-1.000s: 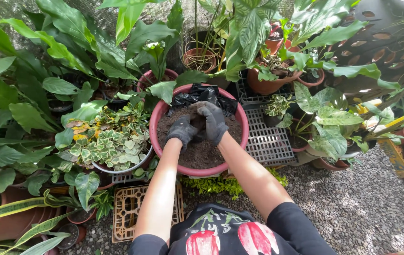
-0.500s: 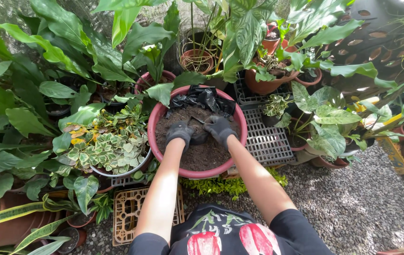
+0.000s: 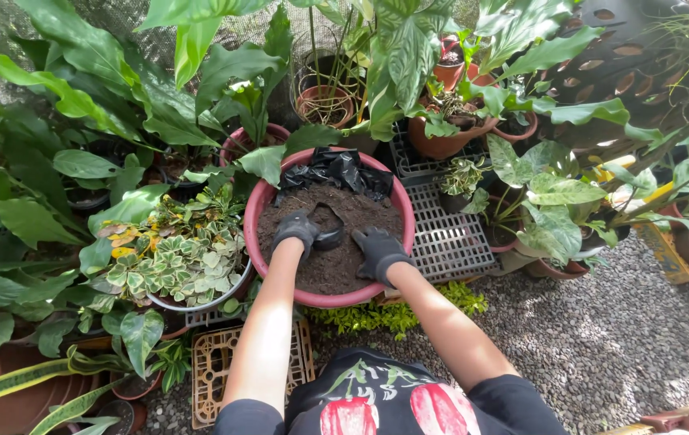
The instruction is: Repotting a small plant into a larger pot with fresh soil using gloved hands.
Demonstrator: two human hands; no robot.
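Inside the pink basin [image 3: 268,193], on dark soil [image 3: 344,258]: I log a small dark scoop [image 3: 327,228], long axis running toward the far rim, just right of my left hand [image 3: 294,231]. Left hand, gloved, curled beside it; whether it clamps the scoop I cannot tell. Right hand [image 3: 376,248], gloved, fingers together, flat on soil nearer the basin's near rim. Black plastic bag [image 3: 336,169] at the far rim. Variegated plant [image 3: 179,250] left of the basin; grey crate [image 3: 449,234] right; gravel floor [image 3: 602,338] below.
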